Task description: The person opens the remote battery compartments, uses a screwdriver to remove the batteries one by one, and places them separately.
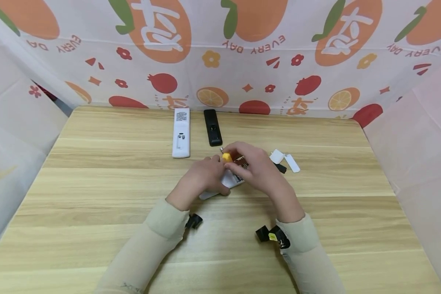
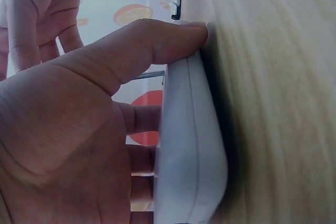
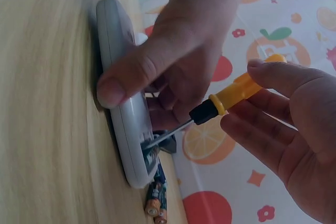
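Note:
A white remote control [image 3: 128, 129] lies on the table under my left hand [image 1: 206, 173]. My left thumb [image 2: 176, 40] is on its near edge, and the other fingers reach over to its far side. A yellow-handled screwdriver [image 3: 233, 95] is pinched between the thumb and fingertips of my right hand [image 1: 259, 167]. Its thin metal shaft slants down to the opened battery compartment [image 3: 151, 153] near one end of the remote. Whether the tip sits in a screw cannot be made out. Several loose batteries [image 3: 156, 200] lie just beyond that end, partly hidden by my right hand in the head view.
A second white remote [image 1: 181, 132] and a black remote [image 1: 213, 127] lie at the table's back. Two white covers [image 1: 292, 163] and a black cover [image 1: 281, 168] lie right of my right hand. A fruit-printed cloth [image 1: 213, 73] hangs along the back edge.

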Demonstrator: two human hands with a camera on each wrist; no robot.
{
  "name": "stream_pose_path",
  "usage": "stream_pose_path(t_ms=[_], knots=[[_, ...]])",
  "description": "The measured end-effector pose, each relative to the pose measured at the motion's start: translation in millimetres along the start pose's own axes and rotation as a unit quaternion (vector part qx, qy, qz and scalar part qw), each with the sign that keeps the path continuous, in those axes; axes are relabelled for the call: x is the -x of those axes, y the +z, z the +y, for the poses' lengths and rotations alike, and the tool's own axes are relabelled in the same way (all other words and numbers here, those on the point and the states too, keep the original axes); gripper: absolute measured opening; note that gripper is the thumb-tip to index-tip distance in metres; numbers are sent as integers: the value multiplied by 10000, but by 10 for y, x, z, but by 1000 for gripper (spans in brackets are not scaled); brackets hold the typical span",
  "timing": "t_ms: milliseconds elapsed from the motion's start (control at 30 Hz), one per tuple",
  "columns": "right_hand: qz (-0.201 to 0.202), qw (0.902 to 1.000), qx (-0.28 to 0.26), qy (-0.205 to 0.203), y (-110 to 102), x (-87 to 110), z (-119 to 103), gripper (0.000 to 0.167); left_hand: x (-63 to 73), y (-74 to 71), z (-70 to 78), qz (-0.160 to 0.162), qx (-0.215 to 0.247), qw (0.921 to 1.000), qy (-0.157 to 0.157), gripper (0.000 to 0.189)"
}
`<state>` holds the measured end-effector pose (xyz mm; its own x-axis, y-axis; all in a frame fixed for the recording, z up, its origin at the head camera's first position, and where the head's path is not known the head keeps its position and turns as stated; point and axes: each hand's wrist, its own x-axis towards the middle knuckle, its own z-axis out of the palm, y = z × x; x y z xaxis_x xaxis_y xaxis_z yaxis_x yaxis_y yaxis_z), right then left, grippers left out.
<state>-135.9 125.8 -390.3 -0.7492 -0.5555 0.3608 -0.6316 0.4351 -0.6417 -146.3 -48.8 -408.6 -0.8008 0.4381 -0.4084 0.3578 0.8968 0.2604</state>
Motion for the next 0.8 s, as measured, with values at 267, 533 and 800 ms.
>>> stream_pose_path(t_ms=[267,533,800], knots=[[62,9991,-195,367,-41,3,16,34,-14,-4,-3,7,-54,9999,103,89],[-2,9994,-201,282,-48,-3,41,32,-16,-8,-3,-4,-39,9999,102,86],[-331,9987,-398,9,-30,-15,20,29,-7,-14,-14,-48,266,9996,-84,83]])
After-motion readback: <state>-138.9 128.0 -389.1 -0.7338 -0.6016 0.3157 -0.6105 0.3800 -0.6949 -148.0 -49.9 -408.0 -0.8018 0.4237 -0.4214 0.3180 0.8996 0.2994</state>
